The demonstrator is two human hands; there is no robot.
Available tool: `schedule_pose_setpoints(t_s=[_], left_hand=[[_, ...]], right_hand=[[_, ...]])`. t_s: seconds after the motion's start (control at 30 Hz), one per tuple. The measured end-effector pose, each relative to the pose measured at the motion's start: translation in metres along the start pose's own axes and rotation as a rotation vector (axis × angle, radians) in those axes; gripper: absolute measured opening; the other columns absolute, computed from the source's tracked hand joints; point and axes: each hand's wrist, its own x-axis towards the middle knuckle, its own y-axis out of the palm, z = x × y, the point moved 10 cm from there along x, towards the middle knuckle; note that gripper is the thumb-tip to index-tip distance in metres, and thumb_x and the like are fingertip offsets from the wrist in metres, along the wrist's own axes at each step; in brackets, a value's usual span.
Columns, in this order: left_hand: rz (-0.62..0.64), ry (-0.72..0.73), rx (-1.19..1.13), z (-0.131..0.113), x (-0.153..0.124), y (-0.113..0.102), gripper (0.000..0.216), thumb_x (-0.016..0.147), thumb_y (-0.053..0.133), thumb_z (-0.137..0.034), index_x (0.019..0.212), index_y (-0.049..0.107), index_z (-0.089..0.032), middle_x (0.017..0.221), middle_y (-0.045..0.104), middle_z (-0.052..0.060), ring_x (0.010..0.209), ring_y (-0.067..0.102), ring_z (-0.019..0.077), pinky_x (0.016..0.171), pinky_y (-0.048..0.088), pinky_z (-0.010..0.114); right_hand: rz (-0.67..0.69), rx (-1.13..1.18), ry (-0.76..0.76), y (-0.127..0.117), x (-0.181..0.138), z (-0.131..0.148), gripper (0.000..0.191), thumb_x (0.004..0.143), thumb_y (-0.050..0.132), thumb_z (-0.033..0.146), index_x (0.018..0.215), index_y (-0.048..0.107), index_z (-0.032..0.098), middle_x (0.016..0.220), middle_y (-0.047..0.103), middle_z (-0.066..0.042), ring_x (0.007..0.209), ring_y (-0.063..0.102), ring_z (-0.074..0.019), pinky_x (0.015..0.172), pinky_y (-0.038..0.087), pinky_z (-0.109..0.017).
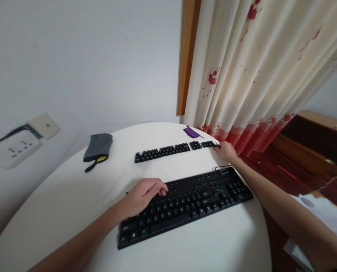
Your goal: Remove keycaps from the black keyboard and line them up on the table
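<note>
A black keyboard [191,202] lies slanted on the round white table [72,204]. My left hand [144,194] rests on the keyboard's left part with its fingers curled loosely, palm down. Beyond it lies a row of loose black keycaps [162,152], with two smaller groups of keycaps [196,145] to its right. My right hand [226,151] reaches to the right end of that row, its fingers pinched on a small shiny tool [217,143] beside the last keycaps [208,144].
A grey pouch with a yellow lining [98,148] lies at the table's far left. A purple object [191,132] sits near the curtain [256,75]. A wall socket [13,149] is at the left. Papers [324,215] lie to the right, below the table edge.
</note>
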Motion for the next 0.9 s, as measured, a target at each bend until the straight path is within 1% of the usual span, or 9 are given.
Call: schedule_pose_setpoints(t_s=[0.2,0.3,0.43,0.53,0.6,0.7,0.77,0.83,0.9], left_hand=[[0.004,-0.001,-0.009,0.002,0.002,0.0,0.039,0.103,0.037,-0.035,0.095,0.071,-0.017,0.085,0.073,0.004,0.08,0.067,0.0151,0.077,0.05,0.027],[0.0,-0.006,-0.022,0.002,0.001,0.0,0.04,0.103,0.037,-0.035,0.095,0.071,-0.017,0.085,0.073,0.004,0.081,0.067,0.0154,0.078,0.05,0.027],[-0.033,-0.003,-0.066,0.003,-0.001,-0.002,0.042,0.103,0.037,-0.039,0.095,0.072,-0.016,0.084,0.073,0.005,0.08,0.066,0.0158,0.076,0.049,0.027],[-0.119,-0.007,-0.146,0.006,-0.003,-0.01,0.046,0.102,0.037,-0.044,0.094,0.072,-0.015,0.081,0.073,0.006,0.074,0.064,0.0152,0.069,0.047,0.026],[-0.212,-0.029,-0.213,0.011,-0.003,-0.02,0.051,0.102,0.036,-0.048,0.091,0.071,-0.014,0.077,0.072,0.007,0.069,0.061,0.015,0.064,0.046,0.026],[-0.334,-0.071,-0.287,0.017,-0.004,-0.042,0.056,0.1,0.035,-0.053,0.086,0.069,-0.011,0.073,0.07,0.008,0.065,0.06,0.0155,0.059,0.045,0.026],[-0.38,-0.086,-0.274,0.018,-0.005,-0.059,0.054,0.099,0.037,-0.053,0.087,0.069,-0.011,0.073,0.069,0.009,0.064,0.059,0.0153,0.058,0.044,0.025],[-0.358,-0.132,-0.221,0.022,-0.006,-0.073,0.052,0.098,0.039,-0.052,0.089,0.068,-0.01,0.074,0.069,0.009,0.063,0.059,0.0146,0.056,0.043,0.024],[-0.256,-0.188,-0.151,0.027,-0.007,-0.08,0.048,0.096,0.042,-0.05,0.091,0.069,-0.011,0.076,0.068,0.008,0.065,0.059,0.0146,0.054,0.042,0.023]], right_hand=[[-0.032,0.041,-0.019,-0.001,-0.001,0.002,0.027,0.085,0.067,0.038,0.09,0.073,0.012,0.092,0.073,-0.018,0.088,0.07,-0.0292,0.071,0.046,-0.03],[-0.06,0.084,-0.036,-0.008,-0.004,0.003,0.024,0.082,0.07,0.036,0.085,0.073,0.012,0.087,0.073,-0.018,0.083,0.07,-0.0289,0.068,0.045,-0.03],[-0.155,0.176,-0.073,-0.039,-0.009,0.009,0.024,0.084,0.068,0.035,0.085,0.073,0.011,0.083,0.073,-0.015,0.08,0.068,-0.0264,0.07,0.045,-0.03],[-0.255,0.259,-0.105,-0.072,-0.017,0.024,0.038,0.097,0.046,0.038,0.091,0.072,0.01,0.085,0.073,-0.013,0.079,0.067,-0.023,0.071,0.045,-0.03],[-0.318,0.382,-0.155,-0.09,-0.028,0.045,0.049,0.101,0.03,0.039,0.097,0.071,0.011,0.088,0.072,-0.012,0.078,0.065,-0.0204,0.071,0.046,-0.029],[-0.355,0.8,-0.35,-0.109,-0.061,0.098,0.051,0.1,0.033,0.045,0.09,0.07,0.012,0.082,0.069,-0.01,0.075,0.062,-0.0194,0.072,0.047,-0.031],[-0.332,0.928,-0.465,-0.111,-0.089,0.139,0.048,0.099,0.037,0.048,0.089,0.07,0.014,0.083,0.066,-0.008,0.081,0.06,-0.0197,0.077,0.046,-0.031],[-0.264,0.948,-0.514,-0.105,-0.115,0.179,0.049,0.1,0.035,0.049,0.094,0.07,0.016,0.08,0.062,-0.006,0.079,0.057,-0.0188,0.077,0.043,-0.031],[-0.116,0.956,-0.562,-0.089,-0.14,0.219,0.05,0.101,0.032,0.049,0.091,0.069,0.017,0.069,0.056,-0.002,0.07,0.054,-0.017,0.072,0.041,-0.03]])
